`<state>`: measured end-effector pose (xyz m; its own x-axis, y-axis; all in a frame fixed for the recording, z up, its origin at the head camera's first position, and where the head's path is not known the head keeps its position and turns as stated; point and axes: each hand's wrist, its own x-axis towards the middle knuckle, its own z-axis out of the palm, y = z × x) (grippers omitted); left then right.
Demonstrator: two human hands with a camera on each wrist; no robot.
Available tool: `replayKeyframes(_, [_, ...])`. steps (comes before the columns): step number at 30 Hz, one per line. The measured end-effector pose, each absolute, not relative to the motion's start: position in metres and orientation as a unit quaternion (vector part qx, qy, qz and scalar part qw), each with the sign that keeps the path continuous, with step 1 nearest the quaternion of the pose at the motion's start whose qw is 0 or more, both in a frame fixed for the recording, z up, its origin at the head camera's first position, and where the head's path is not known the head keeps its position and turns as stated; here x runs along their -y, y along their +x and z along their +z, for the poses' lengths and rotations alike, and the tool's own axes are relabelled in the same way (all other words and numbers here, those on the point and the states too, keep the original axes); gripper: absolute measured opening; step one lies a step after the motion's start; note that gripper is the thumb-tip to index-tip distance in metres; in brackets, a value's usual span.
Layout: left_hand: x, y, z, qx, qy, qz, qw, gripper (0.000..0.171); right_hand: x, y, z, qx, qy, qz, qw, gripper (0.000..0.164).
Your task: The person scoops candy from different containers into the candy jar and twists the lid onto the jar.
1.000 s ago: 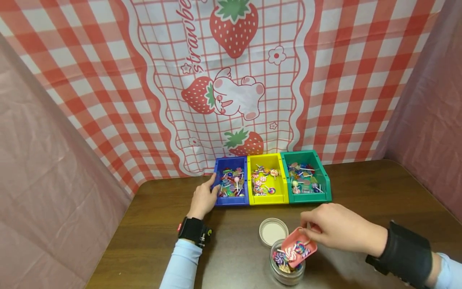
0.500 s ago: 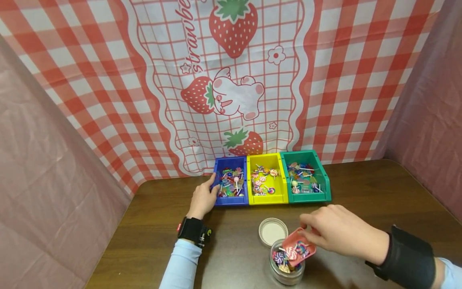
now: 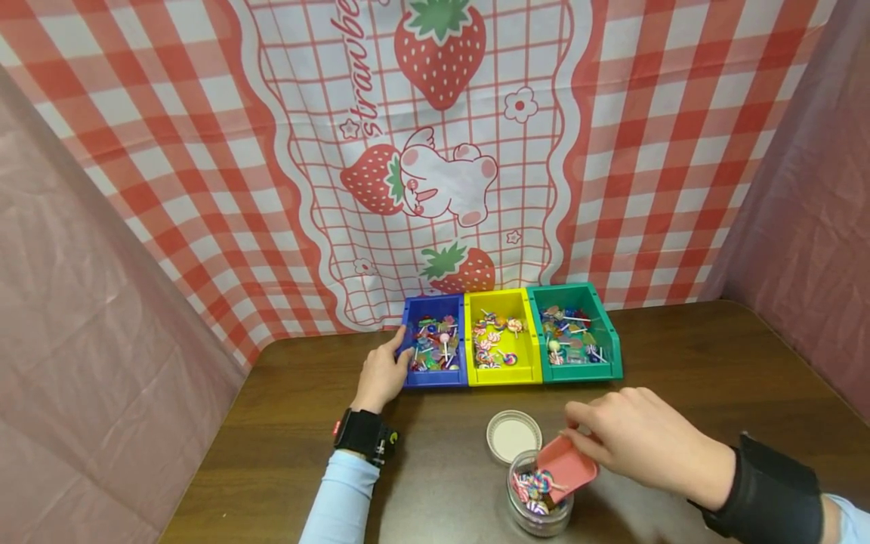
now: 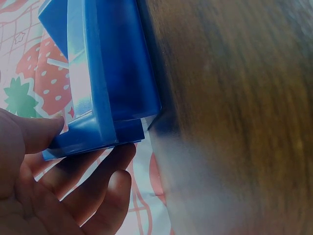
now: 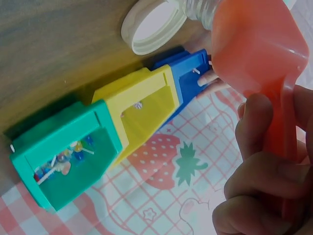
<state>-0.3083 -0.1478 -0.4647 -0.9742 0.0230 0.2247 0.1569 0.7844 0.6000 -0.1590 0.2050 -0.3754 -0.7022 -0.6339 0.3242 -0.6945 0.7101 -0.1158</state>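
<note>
My right hand (image 3: 639,434) grips a pink scoop (image 3: 571,459) by its handle, tilted at the mouth of a glass jar (image 3: 537,523). Small toy lollipops (image 3: 542,482) fill the jar's mouth, some at the scoop's lower edge. The scoop's upper part shows bare pink. In the right wrist view, fingers curl round the handle of the scoop (image 5: 259,44). At the back, my left hand (image 3: 381,378) holds the side wall of a blue bin (image 3: 435,380). In the left wrist view, thumb and fingers lie on opposite sides of the blue bin's wall (image 4: 93,137).
A yellow bin (image 3: 506,375) with lollipops and a green bin (image 3: 584,372) with mixed charms stand beside the blue one. A white-centred lid (image 3: 514,438) lies just behind the jar. A strawberry-print cloth (image 3: 442,181) hangs behind the wooden table (image 3: 285,438).
The lollipops in the scoop have slid down into the jar's mouth, leaving most of the scoop bare. My right hand has shifted only slightly; my left hand stays on the blue bin.
</note>
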Motion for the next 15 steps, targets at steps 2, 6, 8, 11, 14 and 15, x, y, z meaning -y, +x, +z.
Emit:
replayKeyframes(2, [0.148, -0.308, -0.465, 0.940, -0.048, -0.323, 0.102, 0.051, -0.206, -0.159, -0.373, 0.915, 0.363, 0.111, 0.139, 0.026])
replayKeyframes(6, [0.148, -0.308, -0.464, 0.939, -0.048, -0.326, 0.101, 0.051, -0.209, -0.159, -0.369, 0.914, 0.361, 0.104, 0.150, 0.025])
replayKeyframes(8, [0.148, -0.308, -0.464, 0.938, -0.048, -0.328, 0.102, 0.051, -0.210, -0.160, -0.368, 0.915, 0.360, 0.102, 0.153, 0.023])
replayKeyframes(11, [0.148, -0.307, -0.464, 0.938, -0.048, -0.327, 0.102, 0.051, -0.213, -0.162, -0.366, 0.917, 0.356, 0.106, 0.148, 0.021])
replayKeyframes(14, [0.148, -0.307, -0.464, 0.939, -0.047, -0.326, 0.100, 0.051, -0.215, -0.164, -0.364, 0.918, 0.350, 0.112, 0.150, 0.021])
replayKeyframes(15, [0.148, -0.307, -0.464, 0.939, -0.048, -0.326, 0.100, 0.051, -0.216, -0.165, -0.364, 0.918, 0.347, 0.116, 0.152, 0.021])
